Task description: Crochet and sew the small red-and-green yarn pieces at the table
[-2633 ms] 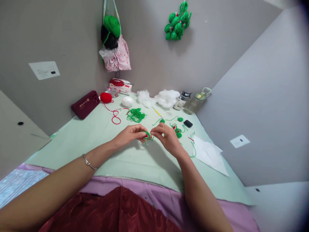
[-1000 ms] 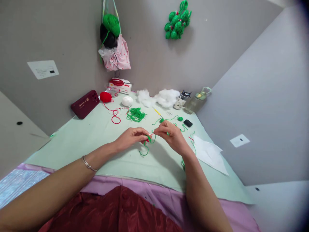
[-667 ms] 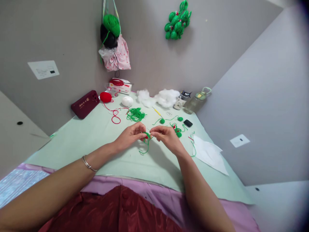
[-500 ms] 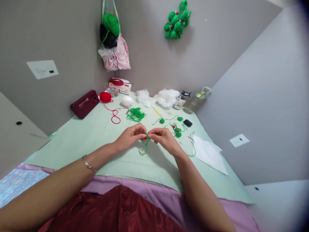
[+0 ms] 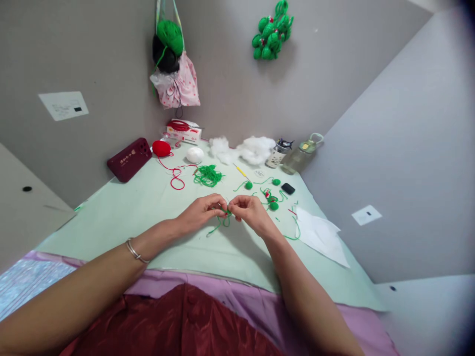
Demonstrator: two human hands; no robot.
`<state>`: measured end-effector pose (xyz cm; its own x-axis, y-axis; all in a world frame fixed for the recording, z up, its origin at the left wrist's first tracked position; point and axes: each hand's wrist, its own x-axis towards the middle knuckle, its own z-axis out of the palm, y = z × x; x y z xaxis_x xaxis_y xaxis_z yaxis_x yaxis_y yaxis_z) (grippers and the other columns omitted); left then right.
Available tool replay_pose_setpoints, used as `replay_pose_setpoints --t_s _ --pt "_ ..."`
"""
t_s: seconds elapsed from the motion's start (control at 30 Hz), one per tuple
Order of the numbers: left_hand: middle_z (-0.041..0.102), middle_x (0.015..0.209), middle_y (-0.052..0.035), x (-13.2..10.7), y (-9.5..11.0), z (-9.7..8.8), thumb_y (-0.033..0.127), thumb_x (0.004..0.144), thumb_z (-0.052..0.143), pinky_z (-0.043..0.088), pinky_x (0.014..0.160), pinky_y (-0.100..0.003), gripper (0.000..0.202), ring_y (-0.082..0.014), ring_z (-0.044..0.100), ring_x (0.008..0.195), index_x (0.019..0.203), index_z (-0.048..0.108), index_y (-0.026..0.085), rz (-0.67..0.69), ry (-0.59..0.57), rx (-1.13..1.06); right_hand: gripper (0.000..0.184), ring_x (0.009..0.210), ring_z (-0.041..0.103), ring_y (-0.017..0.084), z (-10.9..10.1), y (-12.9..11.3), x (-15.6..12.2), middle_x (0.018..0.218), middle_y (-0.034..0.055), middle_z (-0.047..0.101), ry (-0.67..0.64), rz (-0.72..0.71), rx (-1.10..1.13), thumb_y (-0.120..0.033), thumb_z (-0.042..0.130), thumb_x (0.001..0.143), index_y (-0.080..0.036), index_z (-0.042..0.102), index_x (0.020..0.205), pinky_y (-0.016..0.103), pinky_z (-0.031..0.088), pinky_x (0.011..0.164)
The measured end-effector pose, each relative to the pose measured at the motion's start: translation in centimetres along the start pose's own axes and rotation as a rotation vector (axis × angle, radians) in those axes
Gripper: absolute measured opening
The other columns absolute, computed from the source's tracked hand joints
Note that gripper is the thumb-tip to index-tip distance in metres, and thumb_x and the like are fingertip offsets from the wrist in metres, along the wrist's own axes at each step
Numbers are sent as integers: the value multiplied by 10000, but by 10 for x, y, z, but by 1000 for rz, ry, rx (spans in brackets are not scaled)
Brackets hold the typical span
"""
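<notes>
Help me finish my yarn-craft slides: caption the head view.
Left hand and right hand work green yarn, yellow-handled crochet hook and white fiberfill beyond.

A: What stands along the back of my desk [image 5: 111,217]?

B: At your left, a dark red phone [image 5: 129,160] with gold lettering leans at a tilt by the wall. Further along you have a white box [image 5: 193,134] with red print. Toward your right comes a patterned cup [image 5: 275,157] with dark items poking out, and just beside it a greenish bottle [image 5: 297,159] with a looped handle.

A: And nearer my right side?

B: A small black object [image 5: 288,188] lies flat, and nearer you, a crumpled white sheet [image 5: 321,235].

A: On the walls?

B: A pink spotted bag [image 5: 187,81] hangs ahead of you; one white plate [image 5: 61,106] is at your left, another white panel [image 5: 366,215] at your right.
</notes>
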<state>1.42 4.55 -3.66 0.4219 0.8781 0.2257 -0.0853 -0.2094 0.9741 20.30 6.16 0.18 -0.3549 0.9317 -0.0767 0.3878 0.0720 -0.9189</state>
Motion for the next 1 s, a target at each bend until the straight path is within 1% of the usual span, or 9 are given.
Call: replay_pose_setpoints --t_s 0.1,0.2,0.3,0.43,0.53,0.63,0.73,0.87,1.0 --pt "587 895 -10 0 0 0 210 792 658 478 811 -306 37 -166 614 841 812 657 178 15 43 37 130 531 439 81 4 1 -1 615 -25 559 9 -55 -62 -282 622 701 -154 612 678 232 322 516" --pt "609 854 -3 -1 0 -2 222 802 664 465 790 -294 63 -155 605 806 842 654 175 -10 66 15 132 545 425 81 7 1 -2 613 -28 550 12 -99 -91 -277 618 727 -156 604 677 232 310 525" --pt "631 805 3 -1 0 -4 249 818 670 453 778 -289 108 -149 601 781 875 629 168 -33 72 -22 159 558 435 89 5 -2 -4 622 -24 568 -21 -124 -74 -306 620 776 -154 647 738 236 330 538" --pt "619 793 10 1 2 -5 280 797 709 459 748 -274 182 -136 602 761 865 590 160 -37 106 -86 197 585 451 103 -2 -8 -6 674 1 621 -22 -184 -115 -337 636 814 -155 709 797 249 358 563" --pt "625 828 6 2 4 -3 287 756 756 475 748 -273 269 -139 625 774 909 573 162 -55 170 -135 217 599 466 114 -4 -9 -6 704 14 649 -32 -168 -116 -353 652 813 -156 735 852 258 376 576" --pt "634 856 -1 2 5 -2 287 734 780 487 752 -276 321 -142 638 785 952 582 160 -71 202 -156 224 587 450 113 -2 -6 -6 671 3 630 -42 -134 -113 -360 678 793 -155 731 867 258 356 563" --pt "647 848 -5 2 6 -2 302 751 772 494 762 -282 295 -143 646 784 940 604 151 -76 177 -164 207 582 445 110 1 -3 -5 679 5 626 2 -147 -128 -353 670 796 -153 709 835 259 334 554" --pt "661 798 -6 2 4 -6 342 777 756 500 735 -284 261 -137 638 734 894 632 144 -114 114 -178 176 615 472 120 4 -3 -6 685 0 602 77 -228 -175 -339 673 807 -164 692 819 265 362 590" --pt "674 772 -3 2 4 -10 342 765 775 518 746 -302 271 -142 656 717 902 638 153 -156 83 -256 177 650 502 122 2 -4 -7 713 -2 594 61 -288 -142 -341 683 821 -167 694 850 265 384 621"
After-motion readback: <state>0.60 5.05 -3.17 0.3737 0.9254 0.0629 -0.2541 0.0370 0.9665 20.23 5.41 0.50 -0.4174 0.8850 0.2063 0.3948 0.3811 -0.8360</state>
